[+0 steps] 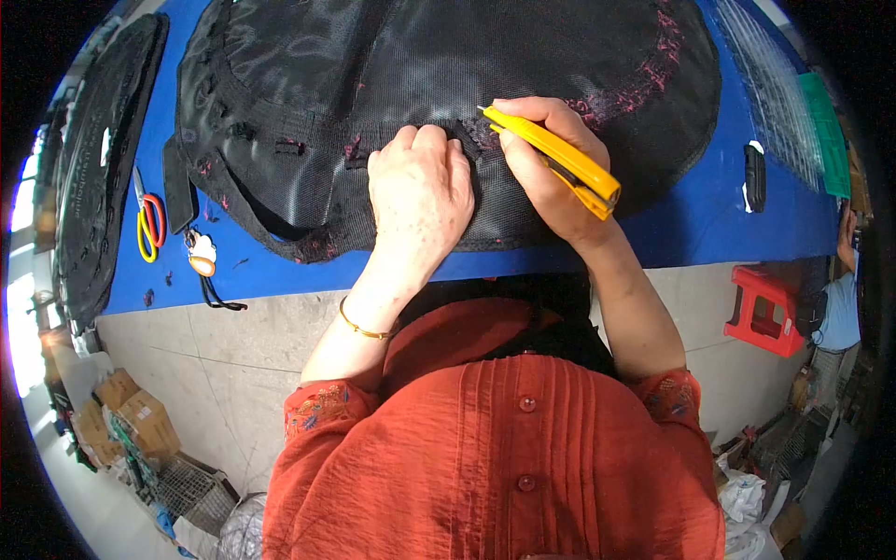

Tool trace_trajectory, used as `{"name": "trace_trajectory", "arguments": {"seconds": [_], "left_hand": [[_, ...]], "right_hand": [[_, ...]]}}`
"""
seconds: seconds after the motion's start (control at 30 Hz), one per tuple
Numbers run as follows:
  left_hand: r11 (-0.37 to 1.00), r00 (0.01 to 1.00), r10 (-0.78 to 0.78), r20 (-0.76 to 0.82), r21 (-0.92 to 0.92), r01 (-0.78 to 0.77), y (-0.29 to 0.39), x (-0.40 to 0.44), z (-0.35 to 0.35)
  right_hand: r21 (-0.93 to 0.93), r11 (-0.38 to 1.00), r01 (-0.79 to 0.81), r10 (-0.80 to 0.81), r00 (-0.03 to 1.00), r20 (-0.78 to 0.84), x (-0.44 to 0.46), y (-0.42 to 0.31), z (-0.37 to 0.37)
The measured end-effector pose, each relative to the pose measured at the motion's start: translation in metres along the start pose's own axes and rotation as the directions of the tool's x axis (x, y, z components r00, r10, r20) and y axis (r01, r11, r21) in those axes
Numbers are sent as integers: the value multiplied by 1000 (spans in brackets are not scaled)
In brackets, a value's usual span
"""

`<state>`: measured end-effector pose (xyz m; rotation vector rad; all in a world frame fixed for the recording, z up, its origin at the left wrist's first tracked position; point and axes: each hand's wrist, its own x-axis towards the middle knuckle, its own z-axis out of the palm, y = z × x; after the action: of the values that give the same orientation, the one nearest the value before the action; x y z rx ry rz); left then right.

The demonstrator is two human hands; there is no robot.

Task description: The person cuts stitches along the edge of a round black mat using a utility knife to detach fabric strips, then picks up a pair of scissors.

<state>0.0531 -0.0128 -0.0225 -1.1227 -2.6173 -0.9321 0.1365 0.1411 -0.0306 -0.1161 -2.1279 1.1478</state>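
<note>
Black mesh fabric [420, 65] with straps and pink thread bits lies spread on the blue table [653, 245]. My left hand [422, 191] presses on its near part, fingers curled against the cloth; what they grip, if anything, is hidden. In my right hand [560, 168] is a yellow cutter [560, 157], its tip pointing up and left, just above the fabric and to the right of my left fingers. Pink thread scraps [644, 84] run along the fabric's right side.
Scissors with red and yellow handles [149, 224] and a small tag [201, 252] lie at the left, beside a black piece [107, 149]. A black object [754, 177] lies right. A red stool [765, 313] stands on the floor; another person [838, 303] is far right.
</note>
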Motion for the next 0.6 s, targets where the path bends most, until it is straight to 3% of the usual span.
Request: {"name": "trace_trajectory", "arguments": {"seconds": [0.1, 0.17, 0.6], "left_hand": [[1000, 1000, 4, -7, -1, -4, -1, 0, 1], [1000, 1000, 5, -11, 0, -5, -1, 0, 1], [1000, 1000, 7, -20, 11, -7, 0, 0, 1]], "right_hand": [[23, 1000, -19, 18, 999, 37, 1, -4, -1], [-61, 996, 63, -59, 996, 71, 3, -4, -1], [-51, 996, 70, -66, 995, 71, 8, 0, 4]]}}
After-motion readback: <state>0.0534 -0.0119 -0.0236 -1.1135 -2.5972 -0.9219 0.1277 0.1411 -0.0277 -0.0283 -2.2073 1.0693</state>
